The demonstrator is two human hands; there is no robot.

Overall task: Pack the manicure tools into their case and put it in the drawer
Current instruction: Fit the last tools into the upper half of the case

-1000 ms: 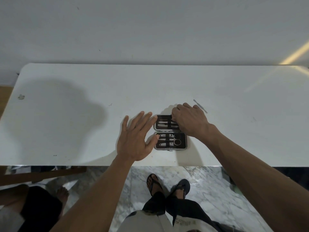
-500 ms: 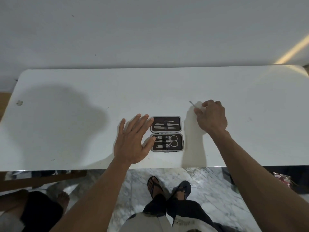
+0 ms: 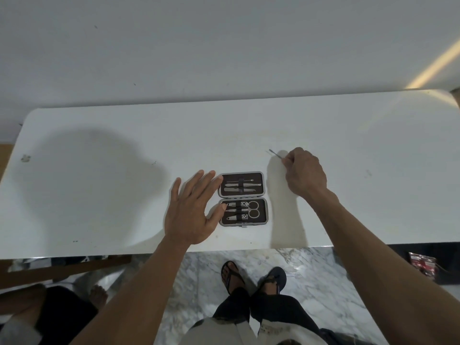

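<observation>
The manicure case (image 3: 243, 198) lies open on the white table (image 3: 99, 170), its two dark halves holding several metal tools under straps, among them small scissors and clippers. My left hand (image 3: 191, 212) rests flat with fingers spread, its fingertips touching the case's left edge. To the right of the case, my right hand (image 3: 305, 171) pinches a thin metal tool (image 3: 275, 154) whose tip points up and left, just above the tabletop. No drawer is in view.
The table's near edge runs just below the case, with marble floor and my sandalled feet (image 3: 251, 277) beneath. Another person's bare foot (image 3: 98, 296) shows at lower left. A red packet (image 3: 423, 266) lies on the floor at right. A wall stands behind the table.
My right hand left the case's upper half, moved right to the loose thin tool and closed on it. My left hand stayed at the case's left edge.
</observation>
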